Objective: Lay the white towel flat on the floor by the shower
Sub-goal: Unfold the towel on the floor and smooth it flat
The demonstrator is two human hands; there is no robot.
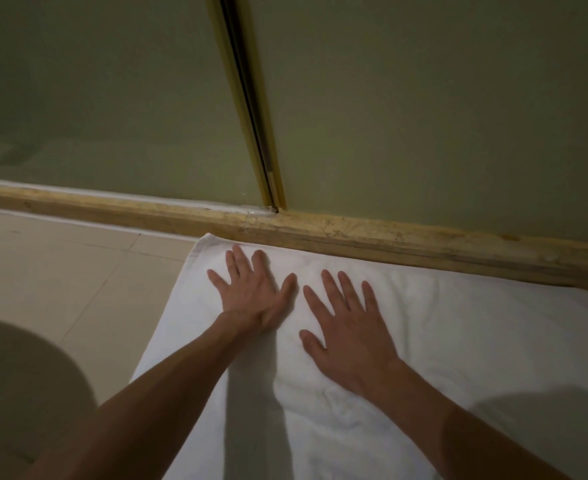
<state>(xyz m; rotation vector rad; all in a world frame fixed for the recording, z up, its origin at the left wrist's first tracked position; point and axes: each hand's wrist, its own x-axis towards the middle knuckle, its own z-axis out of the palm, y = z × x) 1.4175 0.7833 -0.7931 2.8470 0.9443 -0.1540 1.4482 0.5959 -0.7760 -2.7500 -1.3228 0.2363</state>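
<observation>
The white towel (476, 341) lies spread on the tiled floor, its far edge running along the shower's stone threshold (354, 237). My left hand (254, 292) rests flat on the towel near its far left corner, fingers straight and spread. My right hand (348, 327) presses flat on the towel beside it, fingers spread too. Soft wrinkles show in the cloth between and below the hands. The towel's near and right parts run out of view.
Frosted shower glass (424, 116) with a brass-coloured door frame (251, 116) rises behind the threshold. Beige floor tiles (60, 271) stretch to the left. A dark rounded shadow (25, 393) lies at the lower left.
</observation>
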